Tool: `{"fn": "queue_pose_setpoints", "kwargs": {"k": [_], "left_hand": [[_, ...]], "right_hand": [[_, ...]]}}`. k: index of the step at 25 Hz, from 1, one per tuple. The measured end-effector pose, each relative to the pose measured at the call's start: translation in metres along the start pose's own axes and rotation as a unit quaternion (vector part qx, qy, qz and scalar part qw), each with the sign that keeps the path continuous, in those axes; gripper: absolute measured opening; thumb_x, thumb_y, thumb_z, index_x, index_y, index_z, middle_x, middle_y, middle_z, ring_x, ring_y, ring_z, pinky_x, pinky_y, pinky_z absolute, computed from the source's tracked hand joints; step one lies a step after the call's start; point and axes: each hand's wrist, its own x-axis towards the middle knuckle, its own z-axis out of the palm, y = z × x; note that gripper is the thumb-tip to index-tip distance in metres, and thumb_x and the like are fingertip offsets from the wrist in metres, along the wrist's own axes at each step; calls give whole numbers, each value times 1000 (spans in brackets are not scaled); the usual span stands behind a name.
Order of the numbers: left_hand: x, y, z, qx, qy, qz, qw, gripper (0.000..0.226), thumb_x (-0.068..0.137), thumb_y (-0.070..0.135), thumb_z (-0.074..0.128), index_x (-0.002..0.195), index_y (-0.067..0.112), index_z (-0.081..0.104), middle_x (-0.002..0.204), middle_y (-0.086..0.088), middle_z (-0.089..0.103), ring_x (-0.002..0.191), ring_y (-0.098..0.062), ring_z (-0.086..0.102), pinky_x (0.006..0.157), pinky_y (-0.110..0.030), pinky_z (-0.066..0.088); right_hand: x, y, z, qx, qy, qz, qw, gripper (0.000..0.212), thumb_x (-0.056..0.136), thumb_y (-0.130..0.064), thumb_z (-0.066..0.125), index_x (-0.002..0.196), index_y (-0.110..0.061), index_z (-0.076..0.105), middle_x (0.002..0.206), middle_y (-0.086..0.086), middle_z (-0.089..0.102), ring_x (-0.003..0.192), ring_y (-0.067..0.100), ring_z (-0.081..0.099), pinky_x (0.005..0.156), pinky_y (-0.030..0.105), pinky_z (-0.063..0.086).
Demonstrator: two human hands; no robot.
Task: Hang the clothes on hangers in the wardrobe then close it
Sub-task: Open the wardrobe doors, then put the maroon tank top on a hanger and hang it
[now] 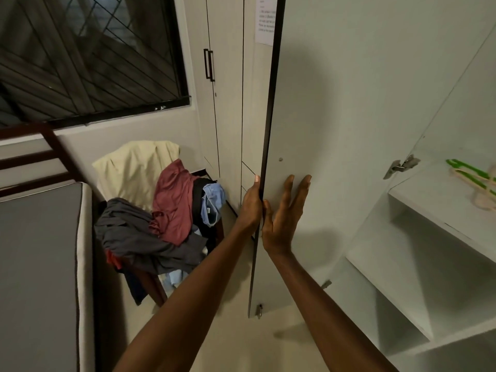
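While both hands [251,208] [284,218] press flat on the wardrobe door [322,130], hangers [472,174] lie on its shelf [429,210].

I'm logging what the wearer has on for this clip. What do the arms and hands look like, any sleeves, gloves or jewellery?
Both forearms are bare, no sleeves in view. The left hand and right hand wear no gloves; no watch, bracelet or ring shows on the visible wrists and fingers.
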Motion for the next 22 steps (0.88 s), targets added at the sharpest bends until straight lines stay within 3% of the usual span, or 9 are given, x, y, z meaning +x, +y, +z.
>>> {"fn": "queue_pose_setpoints", "kwargs": {"k": [2, 5, 8, 11, 14, 17, 19, 22], "left_hand": [[1, -1, -3, -11, -5, -16, 1000, 60, 107, 55, 23, 135, 17, 61, 127, 1, 69, 118, -10, 64, 109, -35, 48], [-11, 5, -5, -28, -5, -4, 1000, 60, 111, 47, 22, 131, 9, 63, 117, 2, 71, 103, 1, 67, 94, -22, 54], [-31, 3, -8, -5, 24, 11, 1000, 40, 111, 44, 23, 119, 30, 60, 111, 18, 64, 99, 11, 62, 90, -18, 50], [-48, -9, -27, 37, 41, 21, 998, 43, 106, 52, 26, 124, 29, 59, 120, 10, 64, 116, -3, 60, 100, -30, 49], [-64, -26, -58, 80, 44, 44, 995, 49, 102, 56, 35, 126, 21, 59, 121, 2, 65, 114, -9, 61, 99, -33, 49], [-88, -49, -100, 155, 63, 63, 984, 41, 104, 49, 45, 128, 19, 56, 123, 0, 63, 112, -13, 61, 97, -40, 52], [-104, -66, -132, 203, 78, 65, 974, 40, 101, 53, 47, 124, 21, 56, 123, 0, 62, 113, -15, 60, 96, -46, 52], [-131, -91, -187, 275, 92, 33, 957, 57, 96, 64, 45, 133, 20, 52, 130, -1, 61, 119, -17, 57, 99, -48, 49]], "right_hand": [[-2, -1, -3, 2, 0, 1, 1000, 74, 99, -16, 66, 158, -2, 25, 169, 20, 6, 157, 32, 6, 127, 42, 16], [-4, -6, -6, -1, 7, 11, 1000, 71, 100, -20, 64, 158, -3, 27, 169, 19, 9, 157, 31, 10, 126, 40, 18], [-13, -10, -7, -7, 7, 36, 999, 70, 102, -24, 61, 159, -6, 25, 170, 15, 8, 157, 27, 11, 125, 36, 20], [-32, -17, -5, -4, -1, 62, 998, 68, 104, -28, 55, 160, -8, 23, 171, 10, 7, 157, 23, 13, 120, 38, 32], [-60, -29, -2, 16, -17, 105, 994, 67, 103, -23, 59, 159, -9, 27, 168, 10, 15, 152, 22, 22, 109, 25, 37], [-93, -44, 9, 20, -42, 101, 994, 63, 101, -21, 58, 157, -9, 31, 164, 12, 24, 148, 25, 30, 111, 13, 30], [-116, -54, 20, 12, -63, 99, 993, 65, 99, -21, 58, 157, -10, 31, 163, 10, 25, 148, 27, 31, 113, 23, 37], [-149, -72, 41, -11, -107, 91, 990, 67, 96, -14, 62, 156, -11, 32, 163, 9, 24, 148, 28, 30, 108, 43, 47]]}}
